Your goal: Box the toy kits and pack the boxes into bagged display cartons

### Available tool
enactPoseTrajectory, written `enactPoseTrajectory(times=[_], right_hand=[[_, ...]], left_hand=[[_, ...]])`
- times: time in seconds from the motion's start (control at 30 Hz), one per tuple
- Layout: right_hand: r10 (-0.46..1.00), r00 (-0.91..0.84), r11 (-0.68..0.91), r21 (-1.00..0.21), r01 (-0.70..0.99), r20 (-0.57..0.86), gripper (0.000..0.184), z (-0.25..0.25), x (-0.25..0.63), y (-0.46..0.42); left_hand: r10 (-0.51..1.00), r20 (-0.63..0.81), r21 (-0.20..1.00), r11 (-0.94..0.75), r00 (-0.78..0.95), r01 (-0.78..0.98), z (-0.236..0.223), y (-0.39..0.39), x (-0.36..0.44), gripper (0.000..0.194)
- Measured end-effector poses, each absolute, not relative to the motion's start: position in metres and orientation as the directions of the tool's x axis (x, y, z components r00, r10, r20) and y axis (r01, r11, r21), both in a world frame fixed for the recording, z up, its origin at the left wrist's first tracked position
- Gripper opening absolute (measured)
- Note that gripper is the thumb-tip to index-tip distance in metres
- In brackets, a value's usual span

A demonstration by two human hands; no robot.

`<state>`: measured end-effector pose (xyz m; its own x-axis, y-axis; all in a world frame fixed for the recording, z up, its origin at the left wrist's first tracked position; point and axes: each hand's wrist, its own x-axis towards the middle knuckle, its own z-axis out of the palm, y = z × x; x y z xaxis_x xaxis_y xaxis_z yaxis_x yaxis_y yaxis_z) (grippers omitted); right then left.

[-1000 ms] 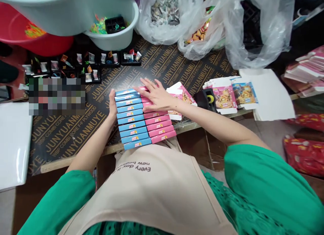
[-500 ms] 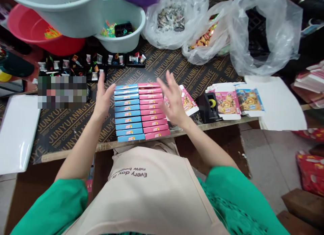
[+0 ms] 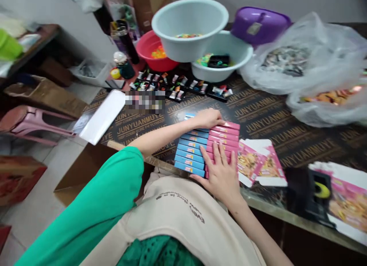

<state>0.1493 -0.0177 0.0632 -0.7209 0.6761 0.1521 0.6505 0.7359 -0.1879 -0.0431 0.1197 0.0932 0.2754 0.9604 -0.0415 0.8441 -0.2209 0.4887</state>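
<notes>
Two rows of small flat boxes lie on the plywood table [image 3: 263,117] in front of me: blue boxes [image 3: 189,151] on the left and pink boxes [image 3: 225,134] on the right. My left hand [image 3: 208,117] curls over the far end of the rows, fingers bent down onto the top boxes. Spread flat, my right hand [image 3: 222,174] presses on the near end of the pink row. The two hands bracket the stack between them.
Flattened pink printed cartons [image 3: 262,164] lie right of the boxes, beside a black tape dispenser [image 3: 312,195]. Behind are black trays of small toys [image 3: 177,86], pale basins [image 3: 190,27], a red basin [image 3: 153,52], a purple tub [image 3: 259,25] and clear plastic bags [image 3: 301,63]. A white sheet [image 3: 100,115] lies left.
Both hands were lifted open above the rows; now they have come down, the left onto the far end and the right onto the near end. The view has swung left.
</notes>
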Motion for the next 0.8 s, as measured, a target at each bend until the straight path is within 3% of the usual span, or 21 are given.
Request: enactPoseTrajectory(times=[0.03,0.1,0.17,0.23,0.27,0.33,0.4,0.5,0.7,0.8], right_hand=[[0.673,-0.723,0.739,-0.175,0.651,0.154,0.102,0.064,0.149,-0.019],[0.666,-0.727,0.746,-0.158,0.647,0.165,0.102,0.063,0.149,-0.021],[0.659,-0.730,0.752,-0.145,0.643,0.178,0.101,0.061,0.150,-0.022],[0.657,-0.730,0.754,-0.139,0.642,0.190,0.101,0.059,0.151,-0.021],[0.657,-0.728,0.753,-0.139,0.643,0.194,0.101,0.058,0.151,-0.020],[0.656,-0.727,0.754,-0.141,0.641,0.201,0.100,0.057,0.152,-0.019],[0.652,-0.730,0.758,-0.139,0.637,0.208,0.098,0.057,0.152,-0.018],[0.645,-0.733,0.763,-0.123,0.634,0.216,0.098,0.056,0.152,-0.019],[0.639,-0.737,0.767,-0.108,0.632,0.220,0.103,0.056,0.150,-0.020],[0.619,-0.753,0.786,-0.167,0.596,0.224,0.107,0.057,0.153,-0.019]], left_hand=[[0.963,0.043,0.514,-0.249,0.265,0.821,0.094,0.119,-0.056,0.028],[0.947,0.311,0.552,-0.246,0.078,0.796,0.095,0.109,-0.098,0.023],[0.747,0.546,0.622,-0.058,-0.380,0.781,0.095,0.081,-0.164,0.028],[0.540,0.574,0.668,0.126,-0.615,0.734,0.092,0.040,-0.244,0.041],[0.395,0.540,0.680,0.315,-0.744,0.661,0.088,0.016,-0.284,0.042],[0.228,0.366,0.636,0.647,-0.902,0.421,0.076,-0.028,-0.351,0.054],[0.270,0.189,0.503,0.799,-0.944,0.329,0.057,-0.063,-0.393,0.067],[0.336,0.111,0.501,0.794,-0.935,0.344,0.030,-0.090,-0.412,0.051],[0.311,0.178,0.619,0.702,-0.934,0.352,0.024,-0.095,-0.404,0.005],[0.215,0.237,0.722,0.613,-0.948,0.319,0.049,-0.098,-0.404,0.021]])
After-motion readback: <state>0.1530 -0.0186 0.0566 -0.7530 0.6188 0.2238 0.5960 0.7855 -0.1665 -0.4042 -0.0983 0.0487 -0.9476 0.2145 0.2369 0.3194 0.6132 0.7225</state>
